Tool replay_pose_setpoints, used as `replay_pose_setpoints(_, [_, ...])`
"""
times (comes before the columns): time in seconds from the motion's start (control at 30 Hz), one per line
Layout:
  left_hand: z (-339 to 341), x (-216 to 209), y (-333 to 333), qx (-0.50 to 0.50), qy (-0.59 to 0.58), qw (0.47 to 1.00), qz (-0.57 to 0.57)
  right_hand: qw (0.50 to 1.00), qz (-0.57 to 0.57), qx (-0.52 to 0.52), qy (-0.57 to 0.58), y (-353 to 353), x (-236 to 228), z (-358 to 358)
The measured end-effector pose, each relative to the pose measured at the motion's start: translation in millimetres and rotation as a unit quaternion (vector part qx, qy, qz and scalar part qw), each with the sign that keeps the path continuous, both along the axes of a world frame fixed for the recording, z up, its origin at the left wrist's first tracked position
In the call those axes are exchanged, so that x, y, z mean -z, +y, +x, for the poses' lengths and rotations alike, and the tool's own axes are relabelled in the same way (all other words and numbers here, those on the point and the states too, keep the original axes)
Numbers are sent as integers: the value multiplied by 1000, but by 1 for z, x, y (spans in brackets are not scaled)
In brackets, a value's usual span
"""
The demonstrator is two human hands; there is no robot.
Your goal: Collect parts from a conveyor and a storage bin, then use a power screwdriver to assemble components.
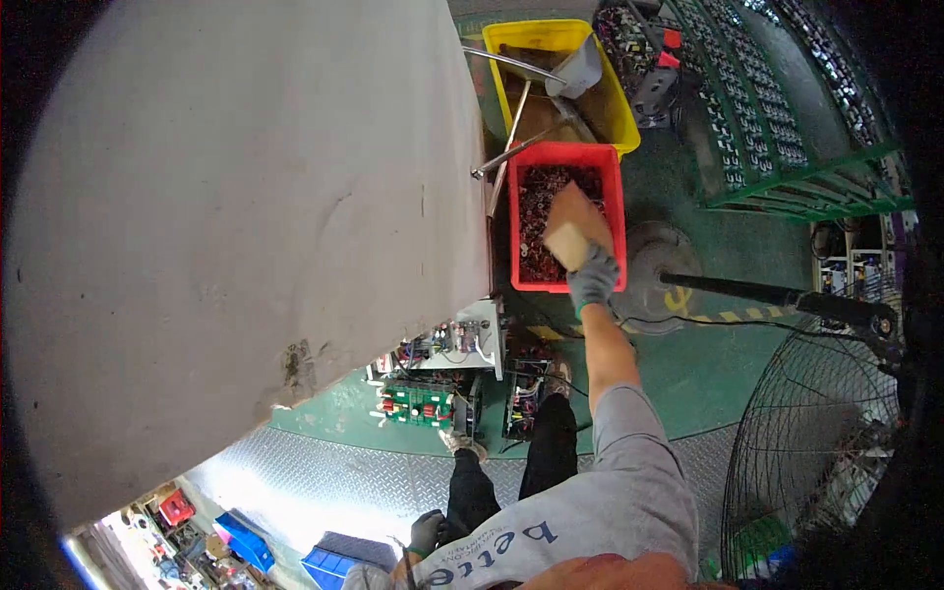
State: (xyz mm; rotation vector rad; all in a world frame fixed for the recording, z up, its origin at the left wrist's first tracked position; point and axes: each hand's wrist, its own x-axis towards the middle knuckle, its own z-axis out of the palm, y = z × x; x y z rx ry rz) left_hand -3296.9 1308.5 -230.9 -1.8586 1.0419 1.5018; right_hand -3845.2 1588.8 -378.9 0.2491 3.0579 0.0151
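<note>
Tan cardboard-like piece [574, 221]: probably light, stiffish; grip near edge, where right hand [594, 277] is clamped. Left hand [426, 534]: cannot tell.

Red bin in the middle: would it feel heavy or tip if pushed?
The red bin would probably feel heavy, given the many small parts inside. It seems unlikely to tip, being broad, with loose parts spread across it.
</note>
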Motion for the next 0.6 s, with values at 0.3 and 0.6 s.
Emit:
replay_pose_setpoints(0.3, [-19, 15, 8, 105, 49, 993, 20, 989, -89, -100, -57, 9, -42, 55])
replay_pose_setpoints(0.6, [-22, -1, 4, 87, 63, 994, 14, 973, -111, -48, 196, 53, -36, 3])
